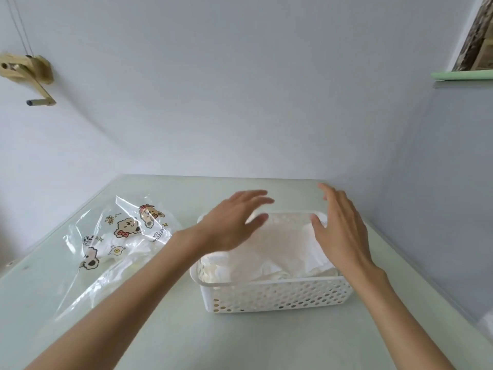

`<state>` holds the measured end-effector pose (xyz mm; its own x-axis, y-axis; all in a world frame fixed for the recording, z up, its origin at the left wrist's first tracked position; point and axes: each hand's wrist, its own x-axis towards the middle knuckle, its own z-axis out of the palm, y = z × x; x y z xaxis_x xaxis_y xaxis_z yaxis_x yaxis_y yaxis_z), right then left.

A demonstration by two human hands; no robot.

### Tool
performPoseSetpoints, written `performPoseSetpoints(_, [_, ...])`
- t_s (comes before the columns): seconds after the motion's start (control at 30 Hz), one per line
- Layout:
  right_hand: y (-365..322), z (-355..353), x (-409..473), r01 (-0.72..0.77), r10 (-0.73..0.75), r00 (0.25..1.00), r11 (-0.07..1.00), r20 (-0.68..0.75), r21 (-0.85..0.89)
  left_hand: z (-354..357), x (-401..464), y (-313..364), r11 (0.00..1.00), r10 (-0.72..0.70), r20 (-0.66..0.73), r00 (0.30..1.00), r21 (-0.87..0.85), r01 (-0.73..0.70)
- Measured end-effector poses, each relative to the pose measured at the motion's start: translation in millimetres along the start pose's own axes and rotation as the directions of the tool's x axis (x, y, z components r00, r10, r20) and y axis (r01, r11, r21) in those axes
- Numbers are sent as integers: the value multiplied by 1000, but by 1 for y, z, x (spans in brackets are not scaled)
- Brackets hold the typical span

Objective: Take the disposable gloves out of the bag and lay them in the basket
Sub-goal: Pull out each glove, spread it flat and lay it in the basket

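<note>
A white perforated plastic basket (277,296) stands on the table right of centre, and translucent white disposable gloves (282,249) lie crumpled inside it. My left hand (234,222) hovers over the basket's left half with straight fingers and holds nothing. My right hand (341,228) is over the basket's right side, fingers straight and spread, also holding nothing. The clear plastic bag (117,241) printed with cartoon bears lies flat on the table to the left, apart from both hands, with some pale material visible inside.
The pale green table (240,340) meets a grey wall at the back and on the right. A wooden crank fixture (29,76) is mounted on the wall at upper left. A green ledge (464,75) juts out at upper right.
</note>
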<state>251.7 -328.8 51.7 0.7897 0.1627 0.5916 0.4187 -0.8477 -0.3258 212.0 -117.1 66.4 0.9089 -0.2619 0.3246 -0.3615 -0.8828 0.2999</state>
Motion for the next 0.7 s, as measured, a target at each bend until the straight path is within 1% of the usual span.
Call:
performPoseSetpoints(0.03, [-2, -1, -2, 66, -69, 997, 996, 37, 64, 4, -9, 2, 999, 24, 130, 991, 29, -28])
performPoseSetpoints(0.07, [-7, 0, -5, 123, -139, 980, 986, 145, 111, 7, -18, 0, 997, 8, 252, 968, 77, -29])
performPoseSetpoints(0.1, [-10, 3, -7, 160, -189, 930, 980, 315, 118, 10, -22, -2, 991, -19, 330, 944, 130, -25])
performPoseSetpoints(0.13, [-11, 6, -10, 164, -184, 840, 983, 511, 84, 12, -25, -6, 985, -54, 375, 925, 174, -13])
performPoseSetpoints(0.17, [-9, 8, -9, 145, -119, 736, 989, 666, 16, 13, -25, -10, 978, -91, 401, 911, 207, 6])
performPoseSetpoints(0.2, [-6, 10, -8, 123, -40, 660, 991, 750, -55, 14, -25, -13, 973, -133, 427, 894, 229, 35])
performPoseSetpoints(0.23, [-1, 12, -6, 117, 15, 622, 987, 783, -112, 15, -25, -15, 967, -172, 453, 875, 248, 62])
performPoseSetpoints(0.27, [3, 13, -3, 123, 50, 603, 980, 796, -154, 17, -24, -18, 960, -204, 472, 858, 266, 82])
performPoseSetpoints(0.33, [12, 15, 0, 120, 110, 544, 971, 832, -207, 20, -22, -16, 951, -244, 490, 837, 290, 108])
performPoseSetpoints(0.37, [11, 14, 0, 116, 124, 511, 971, 851, -211, 19, -24, -13, 949, -255, 480, 840, 289, 124])
performPoseSetpoints(0.4, [9, 11, -1, 112, 127, 500, 972, 857, -209, 18, -26, -9, 953, -252, 453, 855, 270, 138])
performPoseSetpoints(0.43, [10, 9, -2, 102, 120, 524, 974, 843, -202, 17, -27, -4, 963, -231, 395, 889, 224, 150])
performPoseSetpoints(0.5, [1, -3, -4, 121, 63, 650, 975, 757, -184, 1, -44, -3, 977, -194, 159, 968, 121, 176])
performPoseSetpoints(0.53, [-7, -10, -4, 158, 27, 717, 967, 697, -200, -10, -59, -7, 979, -195, 27, 980, 71, 193])
performPoseSetpoints(0.57, [-14, -19, -5, 199, -5, 774, 952, 633, -235, -20, -75, -16, 975, -218, -76, 973, 32, 221])
performPoseSetpoints(0.6, [-25, -28, -6, 226, -36, 818, 938, 574, -263, -29, -93, -27, 962, -270, -134, 953, 6, 273])
performPoseSetpoints(0.63, [-39, -36, -8, 237, -73, 855, 936, 514, -261, -38, -110, -42, 935, -352, -135, 926, -3, 355])
performPoseSetpoints(0.67, [-55, -42, -11, 241, -121, 885, 946, 450, -219, -46, -127, -56, 890, -454, -82, 887, 7, 456])
performPoseSetpoints(0.7, [-78, -45, -16, 254, -182, 905, 957, 386, -143, -54, -142, -71, 827, -562, 4, 827, 31, 562])
